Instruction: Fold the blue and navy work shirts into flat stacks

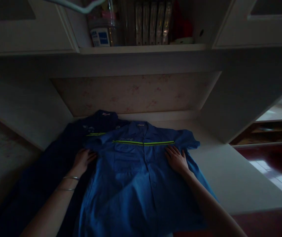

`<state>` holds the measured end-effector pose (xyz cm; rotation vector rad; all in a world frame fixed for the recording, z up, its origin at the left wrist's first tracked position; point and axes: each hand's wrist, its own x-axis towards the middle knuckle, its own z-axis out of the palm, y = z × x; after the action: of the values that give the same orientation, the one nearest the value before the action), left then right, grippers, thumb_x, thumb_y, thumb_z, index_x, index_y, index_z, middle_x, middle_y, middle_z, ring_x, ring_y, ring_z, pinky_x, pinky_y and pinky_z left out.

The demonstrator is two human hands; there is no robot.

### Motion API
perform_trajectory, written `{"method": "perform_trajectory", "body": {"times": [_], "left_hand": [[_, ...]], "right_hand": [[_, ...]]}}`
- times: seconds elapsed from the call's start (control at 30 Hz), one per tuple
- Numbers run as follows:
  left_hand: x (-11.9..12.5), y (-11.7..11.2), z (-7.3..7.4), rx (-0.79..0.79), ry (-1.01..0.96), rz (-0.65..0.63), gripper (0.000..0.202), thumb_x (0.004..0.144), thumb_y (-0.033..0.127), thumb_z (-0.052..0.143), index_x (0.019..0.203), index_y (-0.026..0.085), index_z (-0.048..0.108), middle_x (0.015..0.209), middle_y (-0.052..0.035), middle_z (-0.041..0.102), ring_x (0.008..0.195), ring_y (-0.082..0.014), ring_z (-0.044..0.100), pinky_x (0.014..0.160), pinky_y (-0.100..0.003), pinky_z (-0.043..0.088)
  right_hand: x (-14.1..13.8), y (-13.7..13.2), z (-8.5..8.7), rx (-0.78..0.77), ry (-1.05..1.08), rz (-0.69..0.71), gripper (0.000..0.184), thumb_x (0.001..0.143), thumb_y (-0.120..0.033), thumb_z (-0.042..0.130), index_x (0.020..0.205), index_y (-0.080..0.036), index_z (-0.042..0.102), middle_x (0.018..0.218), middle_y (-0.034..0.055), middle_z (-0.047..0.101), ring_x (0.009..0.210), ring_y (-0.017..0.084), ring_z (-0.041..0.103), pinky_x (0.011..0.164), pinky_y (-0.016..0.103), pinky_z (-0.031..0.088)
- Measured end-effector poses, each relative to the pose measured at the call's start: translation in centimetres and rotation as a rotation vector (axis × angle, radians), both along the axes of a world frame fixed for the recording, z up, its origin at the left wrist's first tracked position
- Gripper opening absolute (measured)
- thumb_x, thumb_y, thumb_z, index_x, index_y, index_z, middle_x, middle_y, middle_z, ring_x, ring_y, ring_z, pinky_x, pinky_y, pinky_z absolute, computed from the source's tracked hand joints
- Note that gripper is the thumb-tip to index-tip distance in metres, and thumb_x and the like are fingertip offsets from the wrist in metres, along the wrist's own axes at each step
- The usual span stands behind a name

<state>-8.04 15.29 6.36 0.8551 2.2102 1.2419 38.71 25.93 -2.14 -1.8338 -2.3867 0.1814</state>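
A blue short-sleeved work shirt (136, 177) with a yellow-green stripe across the chest lies front up on a white desk (232, 177). It partly covers a darker navy shirt (57, 154) spread to its left. My left hand (83, 160) rests at the blue shirt's left sleeve edge, fingers bent loosely, over the navy cloth. Two thin bangles circle that wrist. My right hand (176, 159) lies flat on the blue shirt's right chest, fingers stretched out and apart.
The desk sits in a dim alcove with a patterned back wall (136, 93). A shelf (143, 48) above holds a plastic bottle (103, 26) and several upright cases. A reddish floor (266, 171) shows at the right.
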Motion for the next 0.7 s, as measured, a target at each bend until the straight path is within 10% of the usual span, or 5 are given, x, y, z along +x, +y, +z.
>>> {"method": "perform_trajectory", "body": {"times": [0.27, 0.4, 0.5, 0.6, 0.7], "left_hand": [[-2.0, -1.5, 0.7, 0.047, 0.190, 0.128, 0.017, 0.086, 0.030, 0.043, 0.099, 0.020, 0.050, 0.098, -0.0106, 0.064, 0.092, -0.0278, 0.067, 0.083, -0.049, 0.057], [1.7, 2.2, 1.1, 0.068, 0.419, -0.268, 0.036, 0.086, 0.045, 0.051, 0.113, 0.022, 0.056, 0.114, -0.0090, 0.067, 0.107, -0.0264, 0.064, 0.101, -0.041, 0.048], [3.9, 5.7, 0.2, 0.011, 0.536, -0.555, 0.037, 0.088, 0.043, 0.050, 0.116, 0.022, 0.061, 0.126, -0.0094, 0.066, 0.117, -0.0269, 0.062, 0.108, -0.038, 0.043], [3.1, 8.8, -1.2, -0.114, 0.644, -0.626, 0.040, 0.088, 0.039, 0.046, 0.117, 0.018, 0.063, 0.131, -0.0159, 0.064, 0.124, -0.0327, 0.058, 0.112, -0.045, 0.038], [-0.3, 10.5, -2.3, -0.243, 0.731, -0.588, 0.046, 0.085, 0.044, 0.047, 0.116, 0.014, 0.065, 0.135, -0.0220, 0.062, 0.131, -0.0403, 0.051, 0.115, -0.057, 0.029]], "right_hand": [[-0.5, -0.2, -0.1, 0.000, 0.012, -0.021, 0.049, 0.104, -0.047, 0.030, 0.148, -0.031, 0.047, 0.159, 0.0003, 0.038, 0.148, 0.029, 0.027, 0.118, 0.067, 0.010], [-0.9, 1.1, 2.1, 0.025, 0.068, -0.067, 0.045, 0.104, -0.048, 0.033, 0.137, -0.031, 0.059, 0.145, 0.0047, 0.057, 0.135, 0.032, 0.046, 0.116, 0.068, 0.013], [-0.7, 4.1, 3.9, 0.092, 0.137, -0.122, 0.047, 0.104, -0.042, 0.030, 0.138, -0.024, 0.057, 0.141, 0.0085, 0.059, 0.129, 0.027, 0.051, 0.116, 0.046, 0.029], [0.5, 7.9, 4.4, 0.052, 0.144, -0.156, 0.050, 0.104, -0.035, 0.026, 0.145, -0.018, 0.050, 0.149, 0.0096, 0.051, 0.133, 0.022, 0.048, 0.112, 0.031, 0.036], [2.5, 10.8, 3.2, -0.030, 0.101, -0.204, 0.050, 0.103, -0.032, 0.029, 0.148, -0.018, 0.047, 0.155, 0.0099, 0.045, 0.140, 0.025, 0.041, 0.118, 0.044, 0.030]]}}
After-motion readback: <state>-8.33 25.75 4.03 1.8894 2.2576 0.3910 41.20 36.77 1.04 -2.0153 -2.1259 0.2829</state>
